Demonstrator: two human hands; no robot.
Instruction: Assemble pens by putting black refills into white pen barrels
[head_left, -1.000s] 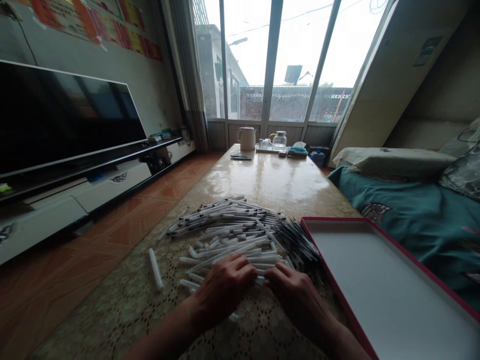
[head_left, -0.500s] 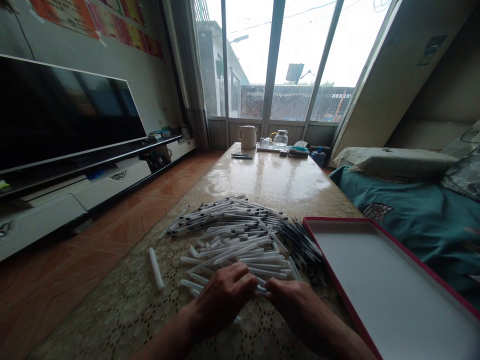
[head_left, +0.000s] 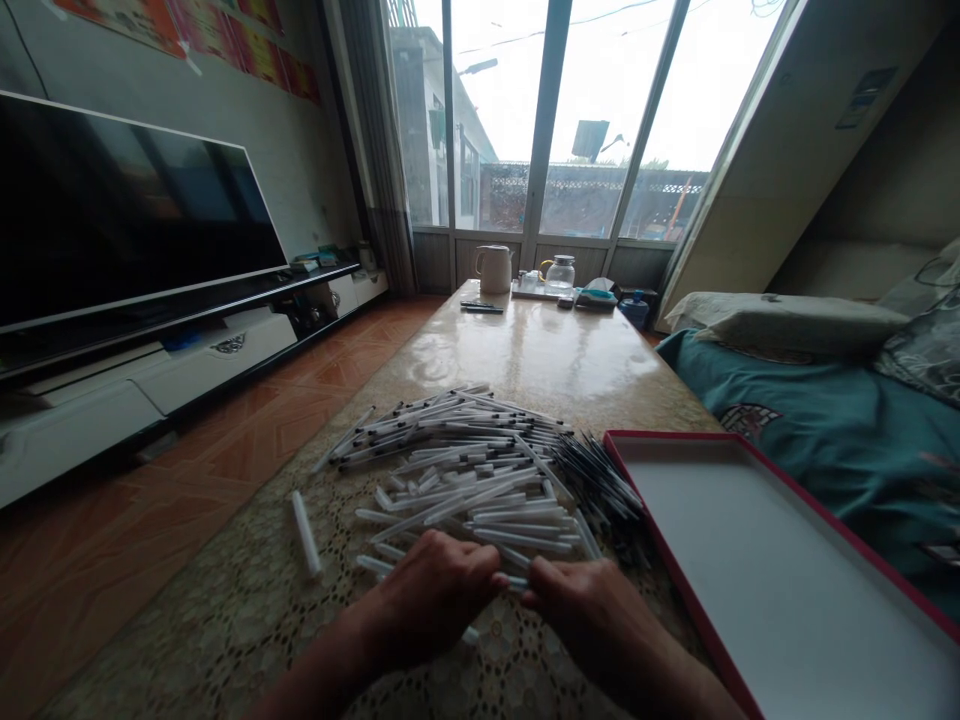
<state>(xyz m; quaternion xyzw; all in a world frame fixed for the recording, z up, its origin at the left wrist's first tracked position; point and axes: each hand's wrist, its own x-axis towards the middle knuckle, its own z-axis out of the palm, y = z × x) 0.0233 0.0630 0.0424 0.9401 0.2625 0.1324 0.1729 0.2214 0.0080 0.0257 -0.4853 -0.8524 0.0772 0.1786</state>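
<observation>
A heap of white pen barrels (head_left: 465, 470) lies on the table (head_left: 525, 360), with thin dark refills (head_left: 600, 480) along its right side. My left hand (head_left: 431, 595) and my right hand (head_left: 581, 605) are side by side at the near edge of the heap, fingers curled in a pinch. Between their fingertips runs a white pen part (head_left: 514, 580), which both seem to grip. One white barrel (head_left: 306, 533) lies apart on the left.
A shallow red-rimmed white tray (head_left: 757, 560) sits at the right. A jug (head_left: 495, 268), a glass pot (head_left: 559, 276) and small items stand at the far end. A television (head_left: 120, 230) is on the left, a teal-covered bed (head_left: 840, 430) on the right.
Both hands have drawn back toward me from on top of the heap to its near edge, and their fingertips have closed together on a white pen part. The view tilted slightly.
</observation>
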